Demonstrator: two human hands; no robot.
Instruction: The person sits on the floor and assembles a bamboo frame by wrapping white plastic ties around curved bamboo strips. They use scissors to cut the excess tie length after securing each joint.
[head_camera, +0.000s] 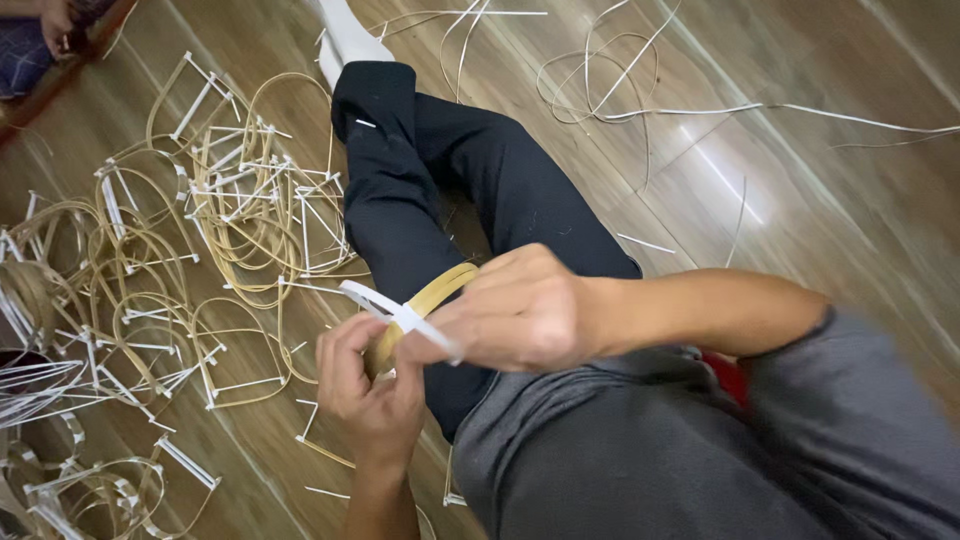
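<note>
Pile of finished bamboo hoop frames (190, 250) on the wood floor (800, 200), left of my hands. My left hand (372, 385) clenched round the tan bamboo strip (425, 305). My right hand (515, 310) pinching white binding strip (400, 315) against it, fingers curled. Loose white strands (620, 80) lie beyond, upper right.

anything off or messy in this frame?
Nothing damaged. The floor is cluttered: a tangled heap of tan bent-strip frames with white ties at the left, and loose pale thin strips curled across the brown wooden floor. Left hand and right hand hold a tan curved band wrapped with a white strip.
</note>
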